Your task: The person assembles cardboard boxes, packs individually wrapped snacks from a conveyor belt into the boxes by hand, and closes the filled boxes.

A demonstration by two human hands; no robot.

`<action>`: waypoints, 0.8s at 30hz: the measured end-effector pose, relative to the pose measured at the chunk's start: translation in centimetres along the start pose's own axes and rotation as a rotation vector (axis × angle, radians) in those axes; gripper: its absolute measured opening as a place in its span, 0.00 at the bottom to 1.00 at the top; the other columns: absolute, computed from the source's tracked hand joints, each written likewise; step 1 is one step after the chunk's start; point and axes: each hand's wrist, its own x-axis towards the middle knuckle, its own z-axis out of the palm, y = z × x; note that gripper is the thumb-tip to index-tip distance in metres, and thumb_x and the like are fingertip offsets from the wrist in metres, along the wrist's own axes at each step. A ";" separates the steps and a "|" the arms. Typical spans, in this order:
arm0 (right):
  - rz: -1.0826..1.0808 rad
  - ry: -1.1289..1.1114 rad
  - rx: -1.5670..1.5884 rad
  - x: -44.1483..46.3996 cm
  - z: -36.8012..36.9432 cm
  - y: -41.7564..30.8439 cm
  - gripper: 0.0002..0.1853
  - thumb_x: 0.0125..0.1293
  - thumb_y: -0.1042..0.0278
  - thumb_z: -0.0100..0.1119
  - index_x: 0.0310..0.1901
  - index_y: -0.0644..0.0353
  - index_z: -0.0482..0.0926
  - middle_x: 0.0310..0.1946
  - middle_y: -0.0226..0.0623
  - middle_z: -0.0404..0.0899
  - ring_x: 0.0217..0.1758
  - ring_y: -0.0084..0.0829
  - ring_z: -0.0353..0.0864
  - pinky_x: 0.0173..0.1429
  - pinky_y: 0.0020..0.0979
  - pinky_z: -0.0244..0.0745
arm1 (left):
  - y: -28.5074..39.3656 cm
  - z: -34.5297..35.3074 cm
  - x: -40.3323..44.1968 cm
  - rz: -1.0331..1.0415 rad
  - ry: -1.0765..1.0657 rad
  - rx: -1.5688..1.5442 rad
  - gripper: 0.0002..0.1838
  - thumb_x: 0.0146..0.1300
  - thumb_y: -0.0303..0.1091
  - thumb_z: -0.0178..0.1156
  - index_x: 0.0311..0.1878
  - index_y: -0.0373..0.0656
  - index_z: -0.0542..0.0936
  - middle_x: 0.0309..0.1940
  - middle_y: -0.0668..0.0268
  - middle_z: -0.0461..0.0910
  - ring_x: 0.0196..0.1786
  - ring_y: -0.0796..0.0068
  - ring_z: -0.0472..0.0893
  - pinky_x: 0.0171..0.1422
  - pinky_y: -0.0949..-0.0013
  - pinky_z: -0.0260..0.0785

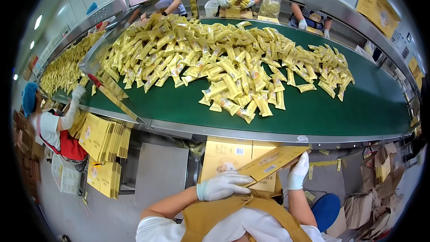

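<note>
Both hands wear white gloves and hold a folded yellow carton (275, 161) at a tilt in front of the chest. My left hand (225, 185) grips its lower left end, fingers closed at the edge. At the carton's right end is my right hand (298, 171), wrapped round the edge. Behind and below it stands another yellow carton (219, 157) with a barcode, partly covered by the held one. Beyond the metal rim, a large heap of yellow wrapped packets (233, 67) lies on the green conveyor belt (313, 114).
A co-worker in a red apron (74, 145) stands at the left by stacked flat cartons (105, 139). Gloved co-workers work across the belt. A slanted divider (112, 92) crosses the belt's left part. A blue stool (326, 213) and brown paper (358, 210) are at the lower right.
</note>
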 end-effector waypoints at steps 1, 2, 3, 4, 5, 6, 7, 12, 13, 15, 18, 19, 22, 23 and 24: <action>0.062 -0.005 -0.121 -0.1 0.0 -0.6 0.20 0.77 0.59 0.50 0.60 0.68 0.70 0.54 0.39 0.76 0.57 0.29 0.76 0.65 0.33 0.70 | 0.1 -0.2 0.2 0.018 -0.013 0.068 0.25 0.76 0.40 0.38 0.63 0.40 0.79 0.71 0.44 0.68 0.72 0.41 0.68 0.78 0.46 0.54; 0.126 -0.010 -0.243 -0.2 -0.1 -1.2 0.18 0.74 0.64 0.53 0.59 0.68 0.71 0.54 0.39 0.77 0.56 0.29 0.77 0.64 0.33 0.72 | 0.4 -0.2 0.3 0.034 -0.026 0.135 0.24 0.74 0.38 0.40 0.63 0.40 0.80 0.69 0.44 0.70 0.71 0.42 0.70 0.77 0.46 0.56; 0.190 -0.016 -0.364 -0.2 -0.1 -1.7 0.17 0.72 0.68 0.57 0.57 0.68 0.71 0.54 0.39 0.78 0.55 0.29 0.79 0.64 0.32 0.73 | 0.7 -0.4 0.4 0.049 -0.038 0.202 0.24 0.72 0.37 0.43 0.62 0.41 0.80 0.68 0.45 0.72 0.69 0.43 0.72 0.76 0.46 0.58; 0.158 -0.100 -0.350 0.1 -0.2 -2.2 0.17 0.68 0.72 0.56 0.56 0.68 0.72 0.53 0.39 0.78 0.54 0.29 0.79 0.62 0.32 0.74 | 0.8 -0.5 0.5 0.080 -0.040 0.272 0.23 0.69 0.37 0.45 0.62 0.40 0.80 0.68 0.45 0.72 0.69 0.45 0.72 0.76 0.46 0.59; 0.126 -0.184 -0.336 0.7 -0.2 -2.7 0.17 0.65 0.76 0.56 0.56 0.68 0.72 0.52 0.39 0.79 0.53 0.29 0.80 0.61 0.32 0.75 | 0.9 -0.6 0.6 0.111 -0.040 0.342 0.23 0.67 0.37 0.47 0.61 0.40 0.80 0.67 0.46 0.72 0.68 0.47 0.73 0.75 0.46 0.60; 0.092 -0.270 -0.322 1.2 0.0 -3.2 0.19 0.61 0.80 0.56 0.55 0.68 0.72 0.51 0.39 0.80 0.52 0.29 0.81 0.60 0.32 0.76 | 1.1 -0.9 0.9 0.142 -0.039 0.414 0.24 0.64 0.37 0.50 0.60 0.39 0.80 0.67 0.46 0.73 0.68 0.49 0.73 0.74 0.46 0.61; 0.065 -0.325 -0.344 1.5 0.4 -3.9 0.21 0.58 0.84 0.49 0.54 0.69 0.73 0.48 0.38 0.81 0.51 0.29 0.81 0.61 0.31 0.75 | 1.5 -1.2 1.1 0.179 0.014 0.464 0.20 0.63 0.37 0.52 0.54 0.39 0.82 0.62 0.47 0.76 0.65 0.49 0.75 0.73 0.47 0.63; -0.251 -0.743 -1.211 0.5 4.5 -9.3 0.07 0.52 0.70 0.56 0.32 0.61 0.72 0.27 0.51 0.77 0.30 0.55 0.78 0.40 0.44 0.78 | 2.9 -4.4 1.6 0.275 0.075 0.692 0.12 0.56 0.38 0.58 0.22 0.41 0.78 0.29 0.56 0.82 0.39 0.54 0.83 0.57 0.55 0.76; -0.378 -0.916 -1.253 0.0 5.5 -9.3 0.08 0.52 0.68 0.57 0.32 0.60 0.73 0.27 0.50 0.78 0.31 0.55 0.79 0.40 0.46 0.78 | 4.1 -5.6 3.1 0.128 -0.076 0.758 0.18 0.57 0.40 0.58 0.14 0.46 0.72 0.15 0.60 0.73 0.25 0.57 0.77 0.39 0.60 0.74; -0.526 -1.124 -1.381 -1.0 7.4 -8.4 0.09 0.54 0.65 0.58 0.33 0.59 0.74 0.28 0.49 0.80 0.32 0.53 0.82 0.41 0.48 0.79 | 2.2 -5.4 3.7 -0.044 -0.140 0.789 0.18 0.58 0.42 0.58 0.14 0.47 0.74 0.16 0.59 0.73 0.24 0.57 0.77 0.34 0.60 0.69; -0.532 -1.321 -1.521 -0.9 10.0 -6.4 0.21 0.58 0.49 0.64 0.38 0.61 0.76 0.36 0.49 0.82 0.36 0.51 0.85 0.42 0.46 0.80 | -1.5 -3.6 4.5 -0.253 -0.283 0.735 0.18 0.61 0.47 0.59 0.19 0.48 0.81 0.20 0.56 0.79 0.26 0.53 0.79 0.35 0.59 0.71; -0.454 -1.414 -1.561 -0.7 10.4 -6.6 0.27 0.56 0.42 0.66 0.42 0.62 0.78 0.38 0.50 0.81 0.40 0.52 0.84 0.46 0.46 0.80 | -1.8 -3.0 5.0 -0.386 -0.401 0.733 0.18 0.61 0.47 0.58 0.20 0.47 0.82 0.20 0.56 0.80 0.27 0.52 0.80 0.37 0.59 0.72; -0.380 -1.570 -1.368 0.2 9.4 -7.7 0.40 0.50 0.32 0.70 0.49 0.65 0.80 0.43 0.51 0.79 0.47 0.50 0.81 0.54 0.43 0.77 | -2.3 -2.9 6.6 -0.357 -0.445 0.922 0.14 0.62 0.45 0.59 0.39 0.47 0.86 0.39 0.57 0.85 0.42 0.56 0.83 0.54 0.58 0.74; -0.380 -1.596 -1.250 0.9 8.7 -8.1 0.43 0.48 0.30 0.71 0.51 0.65 0.80 0.44 0.50 0.78 0.49 0.49 0.80 0.56 0.42 0.75 | -2.9 -2.7 6.0 -0.118 -0.185 1.052 0.14 0.61 0.43 0.59 0.44 0.46 0.85 0.44 0.58 0.84 0.45 0.58 0.82 0.57 0.58 0.73; -0.305 -1.661 -1.237 1.4 8.4 -9.3 0.49 0.46 0.31 0.73 0.60 0.68 0.76 0.49 0.51 0.76 0.54 0.50 0.76 0.60 0.40 0.72 | -3.3 -2.8 5.6 0.126 0.078 1.159 0.16 0.61 0.42 0.60 0.49 0.46 0.84 0.49 0.59 0.83 0.48 0.60 0.81 0.60 0.58 0.72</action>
